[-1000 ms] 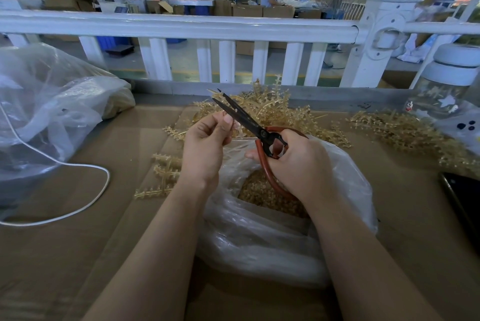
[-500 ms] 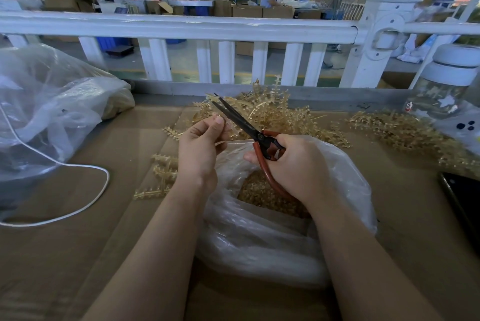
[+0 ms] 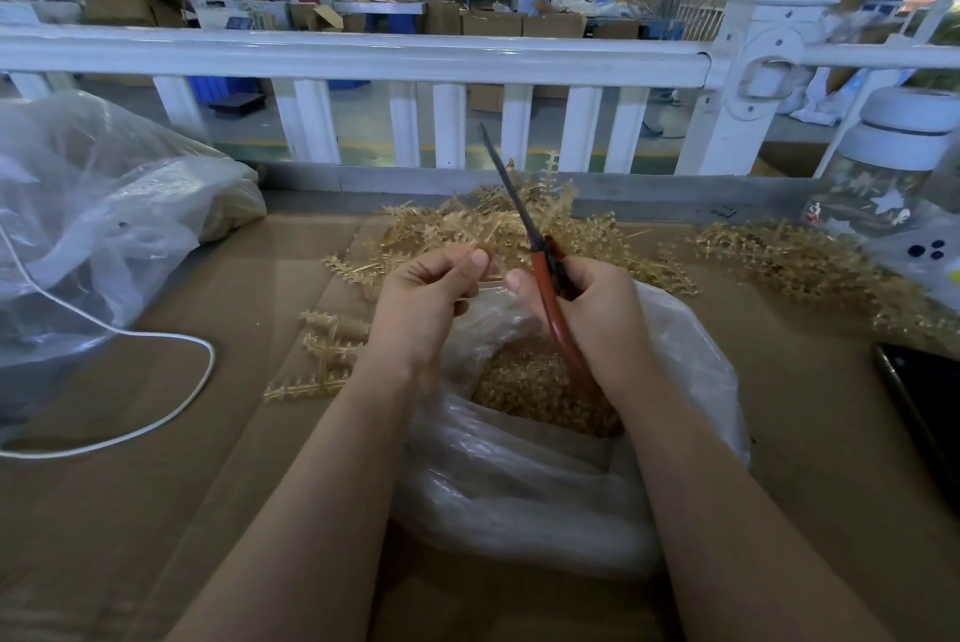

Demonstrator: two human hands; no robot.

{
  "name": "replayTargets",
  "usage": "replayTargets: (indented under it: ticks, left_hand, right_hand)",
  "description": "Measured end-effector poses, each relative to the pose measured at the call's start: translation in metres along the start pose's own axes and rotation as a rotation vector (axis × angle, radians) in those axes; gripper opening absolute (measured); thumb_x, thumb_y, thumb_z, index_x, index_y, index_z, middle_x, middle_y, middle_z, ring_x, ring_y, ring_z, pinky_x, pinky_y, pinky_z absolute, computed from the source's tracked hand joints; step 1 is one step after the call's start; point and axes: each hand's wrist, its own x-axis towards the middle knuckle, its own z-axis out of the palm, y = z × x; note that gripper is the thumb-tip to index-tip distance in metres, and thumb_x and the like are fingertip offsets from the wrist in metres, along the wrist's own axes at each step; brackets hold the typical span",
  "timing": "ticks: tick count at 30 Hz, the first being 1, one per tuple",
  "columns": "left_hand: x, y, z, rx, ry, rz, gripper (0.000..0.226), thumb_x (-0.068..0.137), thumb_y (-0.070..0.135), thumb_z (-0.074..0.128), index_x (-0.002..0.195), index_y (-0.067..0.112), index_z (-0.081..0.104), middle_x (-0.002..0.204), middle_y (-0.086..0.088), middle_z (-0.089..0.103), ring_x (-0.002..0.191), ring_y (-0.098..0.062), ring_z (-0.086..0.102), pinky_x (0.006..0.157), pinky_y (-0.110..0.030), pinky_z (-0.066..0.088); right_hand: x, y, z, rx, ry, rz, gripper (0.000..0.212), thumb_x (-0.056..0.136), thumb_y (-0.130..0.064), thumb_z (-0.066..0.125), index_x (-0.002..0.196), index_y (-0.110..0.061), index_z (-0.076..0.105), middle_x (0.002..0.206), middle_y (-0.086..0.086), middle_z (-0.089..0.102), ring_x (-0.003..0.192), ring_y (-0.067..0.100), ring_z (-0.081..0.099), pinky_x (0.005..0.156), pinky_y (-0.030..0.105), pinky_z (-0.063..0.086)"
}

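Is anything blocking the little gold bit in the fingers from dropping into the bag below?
Nothing visible. The left hand pinches the thin gold plastic sprig above the open clear plastic bag; the red-handled scissors are beside it.

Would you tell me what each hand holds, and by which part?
The right hand grips the scissors by their red handles; the left hand pinches a thin gold sprig between thumb and forefinger.

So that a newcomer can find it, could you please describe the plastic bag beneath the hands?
From the white railing, come down the cardboard-covered table to the left hand and right hand. The clear plastic bag lies just below them. Unlike the bigger bag at far left, its open mouth shows small golden bits.
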Motion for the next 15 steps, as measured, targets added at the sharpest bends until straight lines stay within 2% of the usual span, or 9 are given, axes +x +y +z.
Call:
replayTargets:
  ticks: [3, 5, 7, 11, 15]
  left_hand:
    - [0.0, 0.0, 0.0, 0.012, -0.042, -0.005, 0.006, 0.084, 0.021, 0.071, 0.08, 0.021, 0.076, 0.077, 0.009, 0.068, 0.07, -0.004, 0.051, 0.066, -0.02, 0.041]
    - [0.0, 0.0, 0.0, 0.013, -0.06, -0.01, 0.006, 0.083, 0.021, 0.071, 0.08, 0.022, 0.077, 0.077, 0.009, 0.069, 0.07, -0.004, 0.051, 0.066, -0.021, 0.04]
    - [0.001, 0.0, 0.0, 0.031, -0.075, -0.001, 0.008, 0.085, 0.019, 0.07, 0.08, 0.022, 0.076, 0.076, 0.009, 0.068, 0.068, -0.003, 0.051, 0.065, -0.019, 0.041]
    - [0.001, 0.0, 0.001, 0.059, -0.077, 0.015, 0.012, 0.087, 0.016, 0.07, 0.079, 0.022, 0.075, 0.074, 0.008, 0.069, 0.066, -0.001, 0.054, 0.062, -0.015, 0.043]
    - [0.0, 0.001, 0.002, 0.016, -0.055, 0.01, 0.012, 0.088, 0.017, 0.07, 0.077, 0.019, 0.071, 0.074, 0.004, 0.069, 0.068, -0.007, 0.059, 0.065, -0.019, 0.048]
  right_hand:
    - [0.002, -0.004, 0.0, 0.098, -0.044, 0.035, 0.017, 0.086, -0.032, 0.079, 0.074, -0.021, 0.073, 0.063, -0.005, 0.072, 0.058, 0.007, 0.068, 0.057, 0.018, 0.053]
    - [0.002, -0.006, -0.001, 0.143, -0.059, 0.073, 0.01, 0.088, -0.022, 0.077, 0.081, -0.016, 0.073, 0.068, -0.003, 0.075, 0.065, 0.009, 0.072, 0.067, 0.023, 0.06]
    - [0.002, -0.009, -0.002, 0.207, -0.067, 0.106, 0.005, 0.089, -0.014, 0.075, 0.085, -0.013, 0.073, 0.071, -0.002, 0.076, 0.068, 0.009, 0.074, 0.068, 0.026, 0.061]
    - [0.002, -0.011, -0.002, 0.208, -0.058, 0.095, 0.006, 0.085, -0.009, 0.078, 0.084, -0.014, 0.073, 0.075, -0.002, 0.077, 0.072, 0.009, 0.075, 0.065, 0.019, 0.057]
    - [0.003, -0.009, -0.001, 0.133, -0.033, 0.067, 0.006, 0.083, -0.012, 0.08, 0.088, -0.013, 0.075, 0.081, 0.003, 0.077, 0.078, 0.013, 0.074, 0.075, 0.027, 0.06]
